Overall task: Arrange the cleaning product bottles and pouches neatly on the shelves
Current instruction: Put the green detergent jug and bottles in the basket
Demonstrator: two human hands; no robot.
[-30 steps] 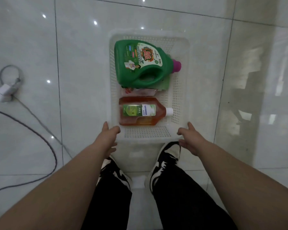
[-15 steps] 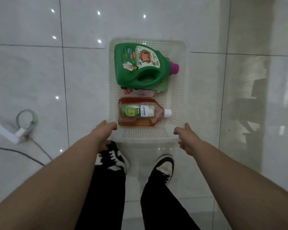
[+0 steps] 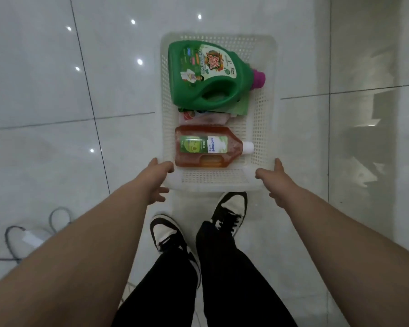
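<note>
Bottle [image 3: 208, 147] in basket [image 3: 214, 180], beyond left hand [image 3: 155, 179]

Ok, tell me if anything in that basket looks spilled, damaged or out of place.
No spill or damage shows. The green detergent jug and amber bottle lie on their sides in the white basket, crumpled pouches partly under the jug.

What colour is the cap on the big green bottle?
The cap is magenta; head view.

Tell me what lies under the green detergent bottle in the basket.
Two pouches poke out beneath the green bottle: a green pouch near its cap, a pale red-printed pouch toward the amber bottle. Anything else below is covered.
</note>
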